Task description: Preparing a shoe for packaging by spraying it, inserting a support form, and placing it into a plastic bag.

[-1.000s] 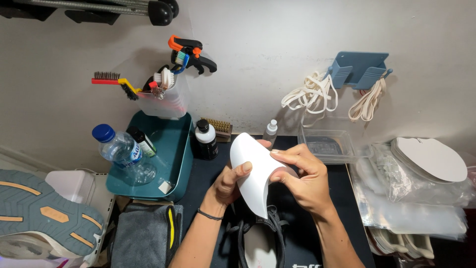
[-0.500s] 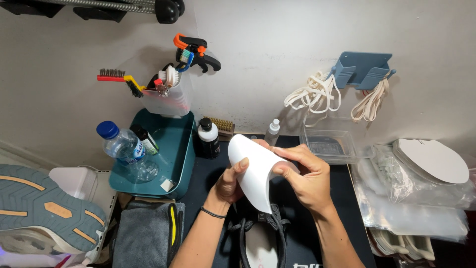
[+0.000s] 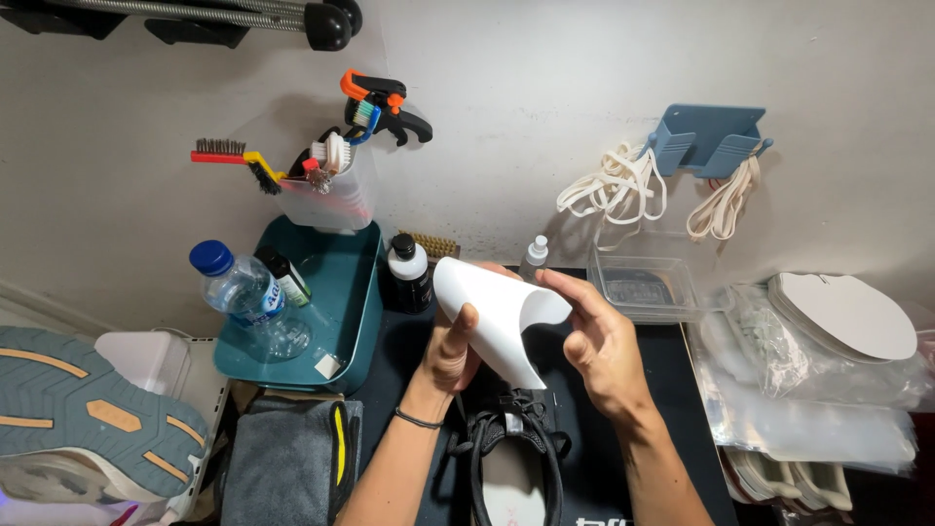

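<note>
Curved white sheet point(image 3: 497, 317), rolled into a loose scoop, held just above the opening of a black shoe point(image 3: 511, 443) on the dark surface point(image 3: 672, 390). Left hand point(image 3: 450, 353) closed on the sheet's lower left edge, thumb pressed on its face: a firm grip. Right hand point(image 3: 599, 341) spread wide, fingers straight, only the fingertips point(image 3: 555, 284) touching the sheet's right edge, no real grip there.

Likely trouble: with just one hand clamping it, the sheet may spring flat or twist out of the curl, and its narrow end could miss the shoe's opening or catch on the laces. Also a risk of creasing where the thumb presses. Small dropper bottle point(image 3: 533, 259) and black bottle with white cap point(image 3: 409, 275) standing just behind, near enough to be knocked if the sheet flicks back. Clear plastic tray point(image 3: 643, 284) near the right hand; teal bin point(image 3: 341, 302) with a water bottle point(image 3: 243, 297) to the left.

Against half a second ago: right hand then wrapped over the sheet, fingers curled; now opened and drawn back to the edge. Sheet tilted more toward the left, left hand's hold unchanged.
</note>
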